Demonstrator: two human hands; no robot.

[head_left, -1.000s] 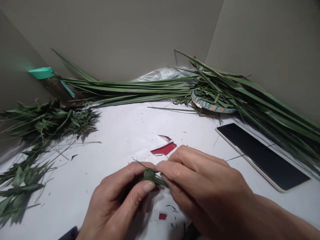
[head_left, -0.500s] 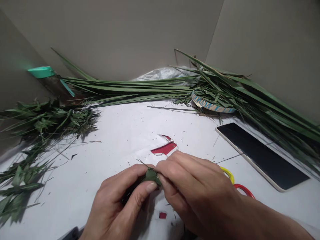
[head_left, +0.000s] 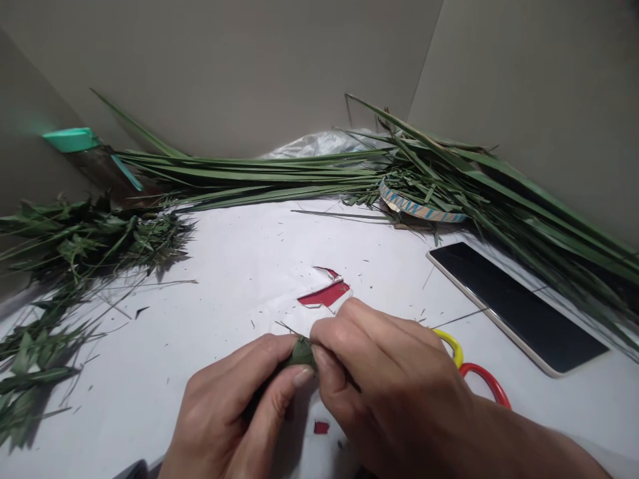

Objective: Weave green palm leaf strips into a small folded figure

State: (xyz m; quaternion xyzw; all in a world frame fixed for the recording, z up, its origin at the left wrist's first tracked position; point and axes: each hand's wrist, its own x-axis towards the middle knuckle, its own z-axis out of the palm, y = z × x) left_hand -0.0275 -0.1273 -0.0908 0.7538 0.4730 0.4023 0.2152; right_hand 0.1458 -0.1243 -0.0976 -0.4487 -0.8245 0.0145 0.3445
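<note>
Between my two hands is a small folded green leaf piece (head_left: 301, 352), with thin strands poking out of its top. My left hand (head_left: 239, 399) grips it from the left, thumb in front and index finger behind. On its right edge, my right hand (head_left: 384, 372) is closed in a pinch, and a dark thin strip shows beneath those fingers. My fingers hide most of the leaf piece. Scissors with yellow and red handles (head_left: 484, 379) lie on the white table cover (head_left: 239, 259) beside my right hand, their blades hidden.
Long green leaf blades (head_left: 259, 174) run along the back wall. Finished-looking leafy pieces (head_left: 80, 239) are heaped at left. A phone (head_left: 519, 306) lies at right. A patterned band-edged holder (head_left: 424, 209) contains cut leaf bits. A bottle with a teal lid (head_left: 74, 140) stands back left.
The view has shifted slightly. My right fingers have moved a little over the leaf piece's right edge, and more of the scissors' handles shows. Both hands keep their hold.
</note>
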